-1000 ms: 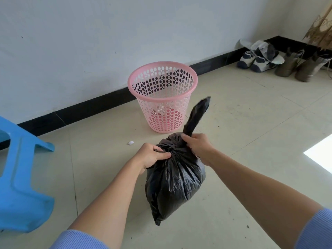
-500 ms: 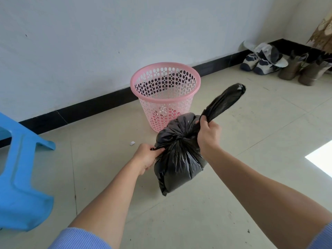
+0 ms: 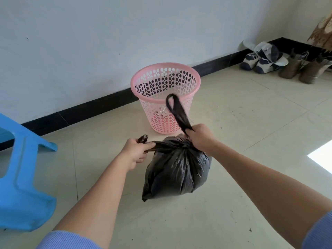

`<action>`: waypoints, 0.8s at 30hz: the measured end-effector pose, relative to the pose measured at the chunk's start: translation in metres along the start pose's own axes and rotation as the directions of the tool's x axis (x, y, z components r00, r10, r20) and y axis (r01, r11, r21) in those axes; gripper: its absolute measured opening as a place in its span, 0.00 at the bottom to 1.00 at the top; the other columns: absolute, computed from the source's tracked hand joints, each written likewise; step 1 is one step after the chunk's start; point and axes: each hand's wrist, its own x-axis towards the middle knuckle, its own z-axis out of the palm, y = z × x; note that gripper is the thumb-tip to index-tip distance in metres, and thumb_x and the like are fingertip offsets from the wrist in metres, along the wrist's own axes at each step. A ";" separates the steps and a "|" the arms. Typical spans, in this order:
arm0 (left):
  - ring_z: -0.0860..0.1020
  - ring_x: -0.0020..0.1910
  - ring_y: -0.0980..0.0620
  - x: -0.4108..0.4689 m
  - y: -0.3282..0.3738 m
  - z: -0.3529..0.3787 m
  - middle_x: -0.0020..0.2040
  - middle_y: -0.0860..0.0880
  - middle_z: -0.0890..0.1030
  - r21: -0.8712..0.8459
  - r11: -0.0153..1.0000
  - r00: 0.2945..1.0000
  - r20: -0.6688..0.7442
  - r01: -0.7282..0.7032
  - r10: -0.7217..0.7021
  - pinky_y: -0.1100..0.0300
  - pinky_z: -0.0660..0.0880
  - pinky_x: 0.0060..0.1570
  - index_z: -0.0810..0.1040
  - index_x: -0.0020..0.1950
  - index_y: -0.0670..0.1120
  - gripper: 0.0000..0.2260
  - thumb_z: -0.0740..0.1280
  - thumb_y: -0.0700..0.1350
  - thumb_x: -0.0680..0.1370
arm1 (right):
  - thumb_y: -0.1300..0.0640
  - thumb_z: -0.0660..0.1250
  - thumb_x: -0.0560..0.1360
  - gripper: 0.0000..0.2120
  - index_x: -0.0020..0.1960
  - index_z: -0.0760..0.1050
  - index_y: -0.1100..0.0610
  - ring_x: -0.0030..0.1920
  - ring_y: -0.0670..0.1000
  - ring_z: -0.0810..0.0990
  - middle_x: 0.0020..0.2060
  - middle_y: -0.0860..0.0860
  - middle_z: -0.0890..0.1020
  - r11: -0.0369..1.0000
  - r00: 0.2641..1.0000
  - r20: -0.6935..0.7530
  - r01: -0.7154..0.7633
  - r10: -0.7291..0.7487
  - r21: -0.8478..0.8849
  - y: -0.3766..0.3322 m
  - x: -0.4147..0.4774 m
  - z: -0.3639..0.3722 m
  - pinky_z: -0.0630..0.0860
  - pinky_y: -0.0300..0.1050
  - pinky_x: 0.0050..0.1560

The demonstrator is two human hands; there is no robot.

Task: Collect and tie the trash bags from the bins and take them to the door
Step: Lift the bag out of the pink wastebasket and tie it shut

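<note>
The black trash bag (image 3: pixel 177 168) hangs just above the floor (image 3: pixel 233 123) in front of the pink bin (image 3: pixel 165 95), its two top ends pulled sideways, one squeezed tight in the left hand (image 3: pixel 137 151), one in the right hand (image 3: pixel 200 136)

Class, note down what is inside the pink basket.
Through the open top of the pink basket, only its perforated walls show, with no liner. The black bag and its tail cover part of the front; the bottom stays unclear.
</note>
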 end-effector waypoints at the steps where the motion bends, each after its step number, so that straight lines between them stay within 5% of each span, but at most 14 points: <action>1: 0.62 0.17 0.57 -0.001 0.003 0.000 0.28 0.48 0.68 -0.024 0.999 0.999 -0.027 -0.027 0.027 0.70 0.54 0.18 0.75 0.43 0.40 0.05 0.71 0.38 0.75 | 0.55 0.60 0.80 0.14 0.39 0.76 0.59 0.34 0.56 0.76 0.33 0.54 0.77 0.984 1.000 0.015 0.000 0.003 -0.180 0.009 0.000 0.002 0.69 0.45 0.35; 5: 0.71 0.18 0.55 -0.008 0.028 0.003 0.34 0.41 0.77 -0.096 0.984 0.986 -0.086 -0.151 0.143 0.68 0.60 0.17 0.78 0.40 0.39 0.04 0.71 0.35 0.73 | 0.54 0.54 0.79 0.13 0.52 0.76 0.56 0.48 0.59 0.78 0.47 0.55 0.81 0.762 0.985 0.121 0.169 -0.119 -0.625 0.016 -0.007 0.011 0.71 0.48 0.43; 7: 0.72 0.21 0.55 -0.015 0.047 0.004 0.35 0.41 0.79 -0.116 0.974 0.980 -0.063 -0.196 0.190 0.67 0.62 0.18 0.80 0.42 0.39 0.02 0.72 0.35 0.73 | 0.52 0.54 0.78 0.12 0.52 0.73 0.55 0.54 0.59 0.77 0.52 0.54 0.80 0.703 0.963 0.238 0.257 -0.127 -0.663 0.011 -0.010 0.010 0.71 0.51 0.50; 9: 0.72 0.25 0.54 -0.022 0.065 0.006 0.36 0.42 0.79 -0.120 0.961 0.968 -0.014 -0.250 0.250 0.66 0.63 0.19 0.81 0.42 0.40 0.02 0.71 0.34 0.73 | 0.40 0.55 0.76 0.20 0.56 0.73 0.54 0.56 0.58 0.77 0.53 0.54 0.78 0.686 0.945 0.308 0.294 -0.107 -0.665 0.005 -0.015 0.012 0.71 0.52 0.54; 11: 0.71 0.28 0.53 -0.028 0.079 0.009 0.38 0.42 0.80 -0.137 0.946 0.952 0.056 -0.292 0.302 0.66 0.64 0.22 0.81 0.43 0.40 0.02 0.71 0.34 0.73 | 0.26 0.53 0.70 0.33 0.58 0.74 0.51 0.53 0.58 0.78 0.50 0.52 0.79 0.631 0.956 0.256 0.288 -0.145 -0.720 0.001 -0.023 0.018 0.71 0.51 0.49; 13: 0.73 0.29 0.54 -0.030 0.085 0.011 0.41 0.43 0.81 -0.176 0.932 0.936 0.104 -0.316 0.337 0.65 0.65 0.25 0.82 0.48 0.39 0.05 0.71 0.37 0.73 | 0.24 0.48 0.71 0.35 0.55 0.76 0.51 0.49 0.57 0.80 0.47 0.52 0.80 0.600 0.957 0.164 0.278 -0.239 -0.750 0.000 -0.028 0.025 0.70 0.49 0.43; 16: 0.78 0.38 0.53 -0.024 0.082 0.008 0.44 0.47 0.82 -0.143 0.938 0.949 -0.029 -0.316 0.315 0.62 0.72 0.33 0.81 0.53 0.42 0.12 0.71 0.48 0.74 | 0.36 0.48 0.80 0.26 0.44 0.75 0.54 0.46 0.59 0.80 0.42 0.53 0.80 0.699 0.952 0.145 0.296 -0.268 -0.651 0.004 -0.031 0.027 0.72 0.50 0.44; 20: 0.76 0.45 0.51 -0.018 0.048 0.006 0.49 0.50 0.80 0.193 0.971 0.981 -0.100 -0.144 0.166 0.58 0.71 0.38 0.77 0.53 0.50 0.13 0.71 0.54 0.73 | 0.36 0.49 0.80 0.28 0.43 0.75 0.58 0.46 0.60 0.79 0.45 0.56 0.81 0.791 0.954 0.167 0.300 -0.249 -0.534 0.011 -0.028 0.020 0.75 0.52 0.48; 22: 0.78 0.40 0.51 -0.016 0.034 0.012 0.43 0.48 0.81 0.132 0.985 0.990 -0.079 -0.110 0.121 0.61 0.69 0.33 0.77 0.49 0.47 0.07 0.71 0.47 0.74 | 0.36 0.49 0.80 0.29 0.44 0.76 0.59 0.46 0.60 0.79 0.44 0.56 0.81 0.824 0.958 0.156 0.287 -0.241 -0.489 0.011 -0.027 0.018 0.75 0.53 0.50; 24: 0.79 0.30 0.52 -0.015 0.034 0.014 0.35 0.45 0.82 -0.151 0.983 0.992 -0.087 -0.105 0.093 0.64 0.67 0.25 0.78 0.43 0.43 0.02 0.67 0.37 0.75 | 0.35 0.50 0.79 0.29 0.43 0.76 0.58 0.43 0.59 0.79 0.41 0.55 0.82 0.903 0.980 0.128 0.190 -0.152 -0.386 0.010 -0.025 0.019 0.76 0.53 0.48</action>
